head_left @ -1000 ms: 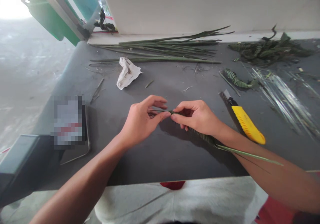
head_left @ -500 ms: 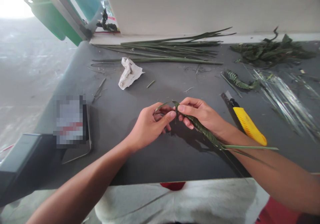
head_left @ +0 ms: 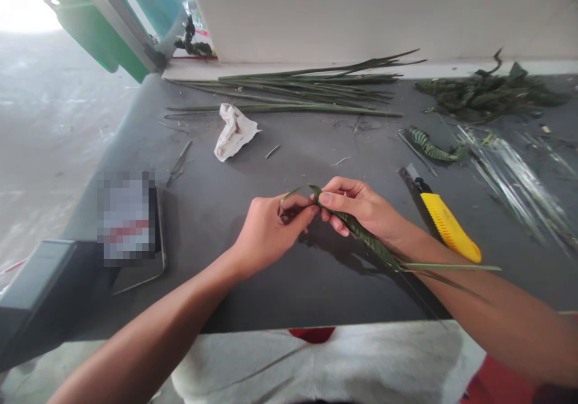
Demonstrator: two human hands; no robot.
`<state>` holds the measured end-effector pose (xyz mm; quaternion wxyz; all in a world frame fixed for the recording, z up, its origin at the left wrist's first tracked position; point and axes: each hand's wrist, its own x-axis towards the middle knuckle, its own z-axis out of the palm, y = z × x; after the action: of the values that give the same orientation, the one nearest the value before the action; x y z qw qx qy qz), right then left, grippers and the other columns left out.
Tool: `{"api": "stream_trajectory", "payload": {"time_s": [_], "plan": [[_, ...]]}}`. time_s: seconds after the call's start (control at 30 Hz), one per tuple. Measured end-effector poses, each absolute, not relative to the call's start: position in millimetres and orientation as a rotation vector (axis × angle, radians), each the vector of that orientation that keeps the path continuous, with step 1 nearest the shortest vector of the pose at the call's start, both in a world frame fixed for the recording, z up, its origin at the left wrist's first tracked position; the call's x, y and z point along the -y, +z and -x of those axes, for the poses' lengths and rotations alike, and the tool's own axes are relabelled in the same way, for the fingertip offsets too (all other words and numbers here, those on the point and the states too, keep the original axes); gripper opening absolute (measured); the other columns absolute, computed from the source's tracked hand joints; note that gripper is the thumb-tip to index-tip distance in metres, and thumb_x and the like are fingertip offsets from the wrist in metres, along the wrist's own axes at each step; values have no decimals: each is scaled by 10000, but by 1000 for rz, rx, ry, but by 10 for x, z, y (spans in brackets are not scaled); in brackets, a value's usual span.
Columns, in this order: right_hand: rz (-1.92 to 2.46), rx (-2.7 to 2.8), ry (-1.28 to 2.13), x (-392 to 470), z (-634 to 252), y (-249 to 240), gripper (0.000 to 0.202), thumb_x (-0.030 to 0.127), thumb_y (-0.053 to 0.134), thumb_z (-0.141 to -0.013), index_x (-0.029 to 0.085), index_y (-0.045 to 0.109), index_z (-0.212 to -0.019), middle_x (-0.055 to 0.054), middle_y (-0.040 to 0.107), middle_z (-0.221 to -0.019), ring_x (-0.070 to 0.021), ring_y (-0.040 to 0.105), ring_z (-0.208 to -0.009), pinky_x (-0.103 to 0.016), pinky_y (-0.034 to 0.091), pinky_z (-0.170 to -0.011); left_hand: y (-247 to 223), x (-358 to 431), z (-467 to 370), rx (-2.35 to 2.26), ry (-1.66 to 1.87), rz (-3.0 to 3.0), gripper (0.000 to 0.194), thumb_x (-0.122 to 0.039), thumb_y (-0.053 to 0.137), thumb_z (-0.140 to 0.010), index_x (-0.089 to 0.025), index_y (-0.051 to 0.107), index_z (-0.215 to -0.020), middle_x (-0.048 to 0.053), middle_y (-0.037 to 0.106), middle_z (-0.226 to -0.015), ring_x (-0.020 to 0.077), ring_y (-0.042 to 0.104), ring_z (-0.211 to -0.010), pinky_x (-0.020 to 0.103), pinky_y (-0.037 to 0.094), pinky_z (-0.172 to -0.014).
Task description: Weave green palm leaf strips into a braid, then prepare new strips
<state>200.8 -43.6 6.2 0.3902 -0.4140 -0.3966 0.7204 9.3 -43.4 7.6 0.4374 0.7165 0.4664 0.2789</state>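
A green braid of woven leaf strips [head_left: 372,240] slants down to the right from my fingers, with loose ends trailing over my right forearm. My right hand [head_left: 354,202] is closed on its upper end, thumb on top. With thumb and fingers pinched together, my left hand [head_left: 277,226] grips the same braid's tip, where a thin strip [head_left: 295,192] loops over the fingers. What lies between the left fingertips is partly hidden. Right of my right hand, a yellow-handled utility knife [head_left: 451,228] lies on the grey table [head_left: 289,295].
Long green leaf strips [head_left: 307,91] lie along the back beside a crumpled white paper [head_left: 235,133]. At right are a dark leafy heap [head_left: 492,94], a curled woven piece [head_left: 433,145] and clear plastic strips [head_left: 510,178]. A phone-like device [head_left: 139,274] lies at left.
My left thumb and fingers have closed together at the tip of the braid. My right hand has barely moved and still holds it.
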Motion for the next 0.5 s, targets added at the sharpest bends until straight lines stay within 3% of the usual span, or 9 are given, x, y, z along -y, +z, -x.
{"api": "stream_trajectory", "payload": {"time_s": [0.3,0.5], "plan": [[1066,1050,1811,440,-2017,36,307,429,828,-738,171,662,-756,32,644,-596,-52,520,-421,-153,390,-342,121,457,-94,-1134,732,-2026,171,-215,654,-890,-172,706,-733,-48,657,-574,69,537,-500,209,405,-529],[1114,1046,1803,439,-2016,56,320,434,837,-725,168,659,-746,42,616,-571,-50,507,-417,-153,399,-351,63,466,-114,-1072,665,-1834,198,-258,639,-915,-161,713,-759,-29,680,-587,81,589,-500,195,442,-512]]}}
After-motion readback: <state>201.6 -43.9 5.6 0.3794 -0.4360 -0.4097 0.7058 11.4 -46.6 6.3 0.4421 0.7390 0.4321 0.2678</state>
